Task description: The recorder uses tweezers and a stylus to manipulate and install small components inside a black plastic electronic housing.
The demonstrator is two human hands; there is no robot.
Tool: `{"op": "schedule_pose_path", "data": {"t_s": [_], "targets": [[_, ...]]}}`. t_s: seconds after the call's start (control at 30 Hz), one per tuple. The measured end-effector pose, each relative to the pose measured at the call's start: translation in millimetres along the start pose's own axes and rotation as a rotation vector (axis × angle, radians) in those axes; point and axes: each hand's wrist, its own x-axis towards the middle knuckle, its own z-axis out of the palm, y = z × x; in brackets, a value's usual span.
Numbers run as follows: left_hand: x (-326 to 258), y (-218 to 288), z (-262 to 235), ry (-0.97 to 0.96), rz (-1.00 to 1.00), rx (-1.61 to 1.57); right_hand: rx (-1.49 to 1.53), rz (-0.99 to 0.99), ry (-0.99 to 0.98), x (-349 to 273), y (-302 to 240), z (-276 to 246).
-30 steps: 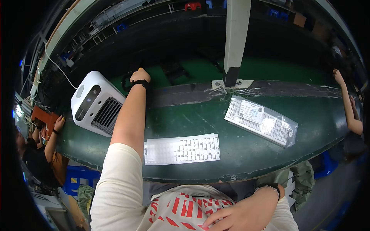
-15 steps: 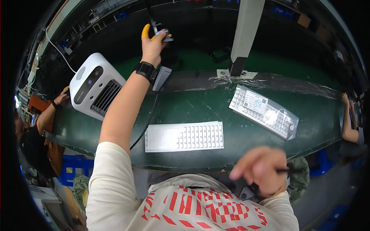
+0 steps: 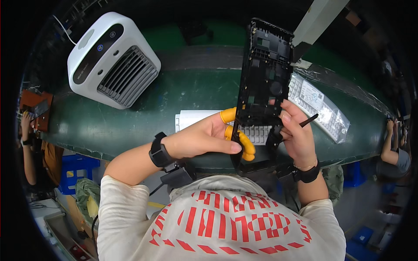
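Above the bench I hold up a long black plastic housing [image 3: 266, 78], with cut-outs in its upper part and an open frame at its lower end. My left hand [image 3: 209, 137], wearing yellow finger covers, is closed on the lower left edge of the housing. On the opposite edge my right hand [image 3: 300, 141] grips it with fingers and thumb. A thin black pen-like tool [image 3: 309, 120] also sticks out of the right hand. Beneath the housing lies a white sheet [image 3: 186, 119] with rows of small squares, partly hidden by it and by my left hand.
A white air cooler [image 3: 114, 61] stands on the green bench [image 3: 183, 91] to the left. A clear bag of similar white sheets [image 3: 320, 106] lies on the right. Behind it rises a pale post [image 3: 320, 21]. Other people's arms show at both far sides.
My left hand has come back from the far side of the bench, and the black housing is now in both hands. My right hand has risen from near my body to the housing's edge.
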Motion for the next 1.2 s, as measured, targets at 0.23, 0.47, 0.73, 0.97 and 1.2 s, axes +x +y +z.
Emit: {"op": "schedule_pose_path", "data": {"t_s": [0.23, 0.47, 0.73, 0.97, 1.2], "targets": [[-14, -12, -13, 0.367, 0.270, 0.086, -0.213, 0.011, 0.060, -1, 20, 34], [-31, -2, -49, 0.636, 0.180, -0.211, -0.078, -0.316, 0.008, -18, 49, 34], [-36, -25, -75, 0.742, 0.159, -0.253, -1.211, -0.300, -0.134, -35, 25, 15], [-34, -28, -76, 0.793, 0.152, -0.193, -0.988, 0.002, -0.107, -41, 10, 2], [-36, -34, -77, 0.816, 0.144, -0.180, -0.385, -0.031, 0.171, 6, 23, 31]]}}
